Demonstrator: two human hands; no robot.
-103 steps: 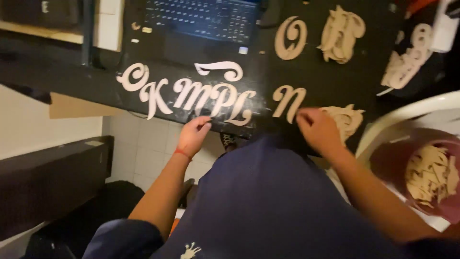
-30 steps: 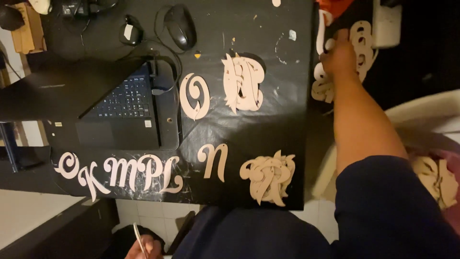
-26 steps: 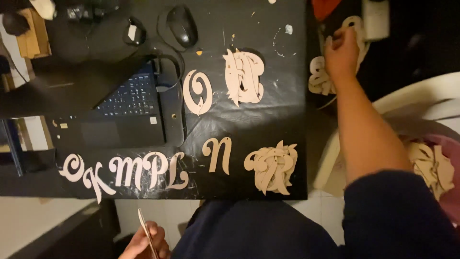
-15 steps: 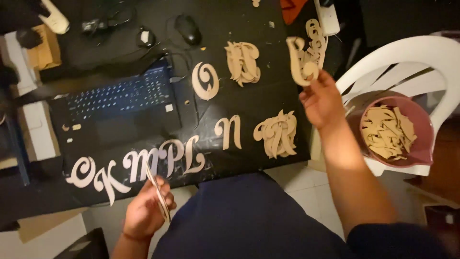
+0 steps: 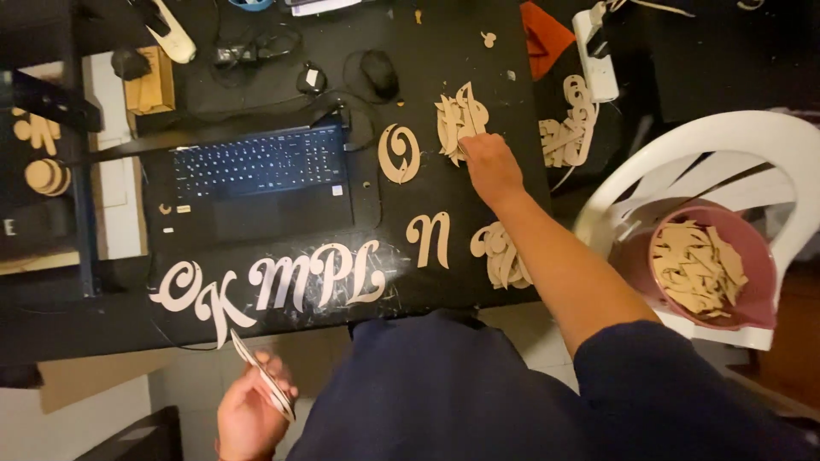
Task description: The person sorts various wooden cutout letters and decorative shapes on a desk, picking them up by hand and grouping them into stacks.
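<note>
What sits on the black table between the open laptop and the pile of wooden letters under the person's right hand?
A single oval wooden letter lies between laptop and pile, seen in the head view.

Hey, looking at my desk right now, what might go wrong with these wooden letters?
The right hand rests on a loose letter stack; a nudge may scatter it. The right forearm crosses the nearer pile at the table edge, so a sweep might push pieces off. The thin letter in the left hand, held off the table, may slip.
</note>
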